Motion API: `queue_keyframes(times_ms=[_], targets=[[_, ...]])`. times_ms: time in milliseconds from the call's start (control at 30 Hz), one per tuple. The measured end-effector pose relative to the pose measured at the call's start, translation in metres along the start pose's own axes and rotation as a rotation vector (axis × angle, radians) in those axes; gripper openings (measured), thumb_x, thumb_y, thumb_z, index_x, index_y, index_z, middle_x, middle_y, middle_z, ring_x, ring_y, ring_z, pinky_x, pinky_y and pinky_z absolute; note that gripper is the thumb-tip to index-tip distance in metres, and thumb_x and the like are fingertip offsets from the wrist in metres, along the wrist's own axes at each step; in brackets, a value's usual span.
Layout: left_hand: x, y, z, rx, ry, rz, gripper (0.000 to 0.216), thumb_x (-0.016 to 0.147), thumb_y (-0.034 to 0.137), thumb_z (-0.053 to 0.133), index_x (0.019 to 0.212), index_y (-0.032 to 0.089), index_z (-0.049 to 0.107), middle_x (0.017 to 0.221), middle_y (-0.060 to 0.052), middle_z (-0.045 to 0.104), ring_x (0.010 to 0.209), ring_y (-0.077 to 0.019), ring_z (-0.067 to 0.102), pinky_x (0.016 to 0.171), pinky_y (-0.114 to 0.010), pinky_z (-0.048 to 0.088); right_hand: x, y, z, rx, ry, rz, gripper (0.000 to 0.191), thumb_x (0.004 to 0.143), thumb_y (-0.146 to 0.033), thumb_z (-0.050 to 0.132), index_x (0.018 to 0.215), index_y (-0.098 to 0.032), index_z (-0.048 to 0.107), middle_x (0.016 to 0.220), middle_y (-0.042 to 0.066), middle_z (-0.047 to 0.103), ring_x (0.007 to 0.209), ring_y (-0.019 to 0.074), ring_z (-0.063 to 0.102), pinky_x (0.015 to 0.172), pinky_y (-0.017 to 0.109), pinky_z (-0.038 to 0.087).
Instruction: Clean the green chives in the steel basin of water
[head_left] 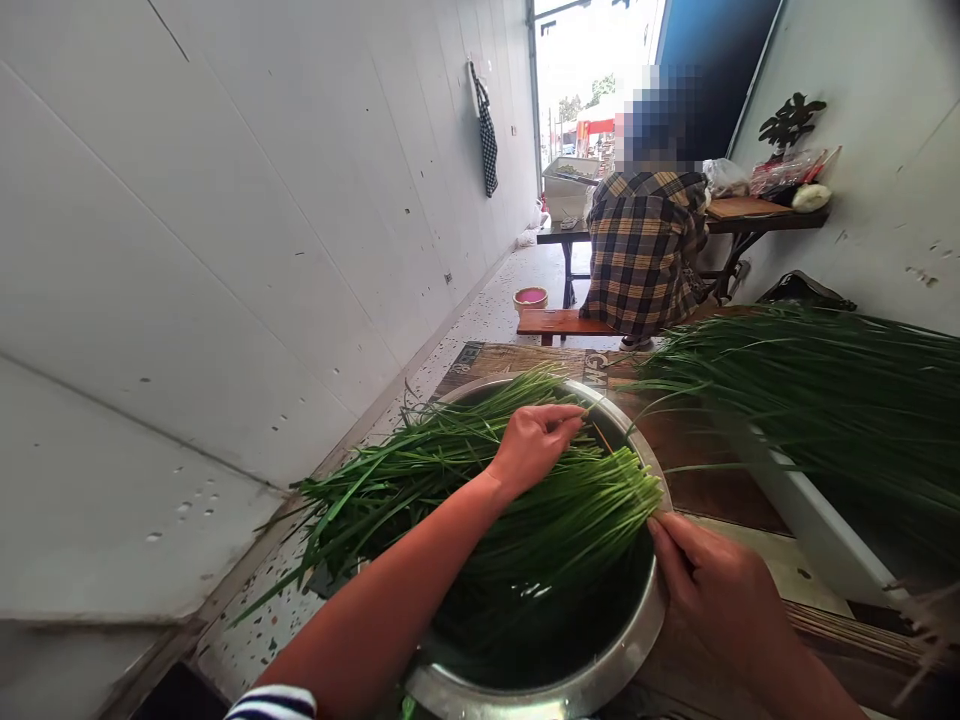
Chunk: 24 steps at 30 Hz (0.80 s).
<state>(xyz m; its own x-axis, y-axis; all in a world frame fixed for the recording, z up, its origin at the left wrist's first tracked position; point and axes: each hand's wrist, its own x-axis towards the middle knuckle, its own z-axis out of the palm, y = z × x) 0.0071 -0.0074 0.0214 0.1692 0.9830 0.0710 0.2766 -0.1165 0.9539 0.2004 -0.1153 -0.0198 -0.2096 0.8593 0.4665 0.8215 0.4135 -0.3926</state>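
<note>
The bunch of greens (525, 510) lies across the top of a metal basin (600, 672), its cut ends gathered at the right rim and its leaf tips fanning out past the left rim over the floor. The work in hand looks like sorting and evening up this bunch. It probably goes best with the cut ends kept level against one hand while the other lifts out single bad stalks lightly, so the long leaves neither bend nor slide off the rim. The left hand (536, 440) reaches in from the lower left, forearm laid over the leaves, wrist bent, its fingers (566, 425) curled together and pinched on a few stalks at the top of the bunch. The right hand (720, 590) rests at the basin's right edge, back up, fingers straight and close together, tips touching the cut ends and clamped on nothing that shows. The basin stands on a brown worktop (712, 485). A larger heap of greens (825, 400) lies just to the right, and farther off a person in a checked shirt (645, 250) sits on a bench (555, 322).
</note>
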Motion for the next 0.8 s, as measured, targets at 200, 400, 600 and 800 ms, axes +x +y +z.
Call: queue_keyframes(times_ms=[200,400,600,800], targets=[[-0.0021,0.0017,0.0051,-0.118,-0.076,-0.104,0.028,0.073,0.024,0.062,0.097,0.015,0.075,0.073,-0.003,0.07,0.056,-0.0089,0.05,0.054,-0.021,0.038,0.0028,-0.002,-0.002,0.007,-0.006,-0.015,0.035,0.096,-0.028,0.039,0.068,-0.02,0.058,0.061,0.002,0.067,0.048,0.0129,0.059,0.049,0.022,0.038],[-0.0034,0.0055,0.0078,-0.305,-0.068,-0.258,0.029,0.069,0.032,0.069,0.087,0.011,0.074,0.067,-0.004,0.067,0.05,-0.0052,0.043,0.048,-0.02,0.032,0.0022,-0.0032,-0.0034,0.004,-0.015,-0.006,0.036,0.097,-0.029,0.037,0.07,-0.02,0.06,0.057,0.001,0.064,0.046,0.0127,0.057,0.048,0.023,0.036],[-0.0017,0.0022,0.0066,-0.378,-0.048,-0.295,0.033,0.064,0.036,0.074,0.084,0.01,0.074,0.068,-0.006,0.067,0.05,-0.0042,0.042,0.046,-0.019,0.029,0.0009,-0.0023,-0.0017,0.01,-0.021,0.0,0.036,0.097,-0.029,0.038,0.069,-0.019,0.058,0.055,0.0,0.062,0.046,0.012,0.055,0.048,0.024,0.035],[-0.0014,0.0003,0.0072,-0.434,-0.057,-0.301,0.038,0.062,0.036,0.076,0.089,0.009,0.073,0.065,-0.003,0.064,0.047,-0.0028,0.036,0.045,-0.02,0.023,-0.0007,-0.0001,-0.0004,-0.001,-0.03,-0.003,0.035,0.097,-0.029,0.038,0.07,-0.019,0.059,0.057,0.0,0.062,0.047,0.0123,0.056,0.05,0.024,0.035]])
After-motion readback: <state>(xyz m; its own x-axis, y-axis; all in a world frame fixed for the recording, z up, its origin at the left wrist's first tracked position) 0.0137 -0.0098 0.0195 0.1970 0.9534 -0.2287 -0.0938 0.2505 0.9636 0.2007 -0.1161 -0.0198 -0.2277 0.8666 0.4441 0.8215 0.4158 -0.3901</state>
